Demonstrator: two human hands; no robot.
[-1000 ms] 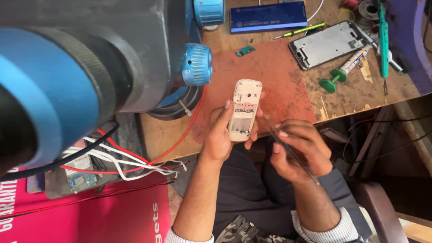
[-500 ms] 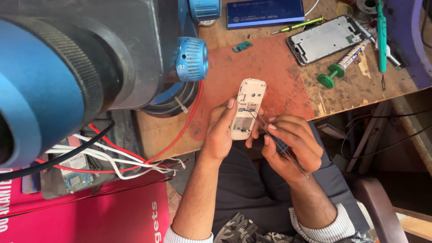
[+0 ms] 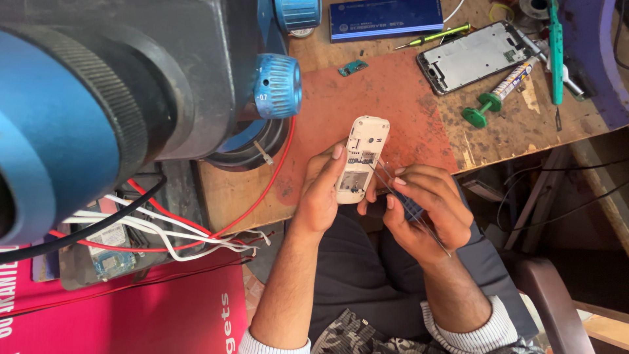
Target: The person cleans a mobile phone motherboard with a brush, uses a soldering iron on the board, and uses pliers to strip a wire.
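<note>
My left hand (image 3: 322,190) grips a small white phone (image 3: 362,157) with its back cover off, the inner board facing up, over the near edge of a worn brown mat (image 3: 386,105). My right hand (image 3: 426,206) holds a thin screwdriver (image 3: 393,190) with a dark handle. Its metal tip touches the middle of the phone's open back. Both hands hover just off the wooden bench (image 3: 498,131), above my lap.
A large blue and black microscope head (image 3: 118,105) fills the left. Red, white and black wires (image 3: 177,229) trail below it. Farther back lie a bare phone frame (image 3: 468,56), a green-capped syringe (image 3: 501,88), a blue flat box (image 3: 386,16), a green tool (image 3: 555,46) and a small circuit piece (image 3: 352,67).
My right hand has moved closer to the phone, bringing the screwdriver tip onto its open back. The left hand keeps its hold; the view shifted slightly.
</note>
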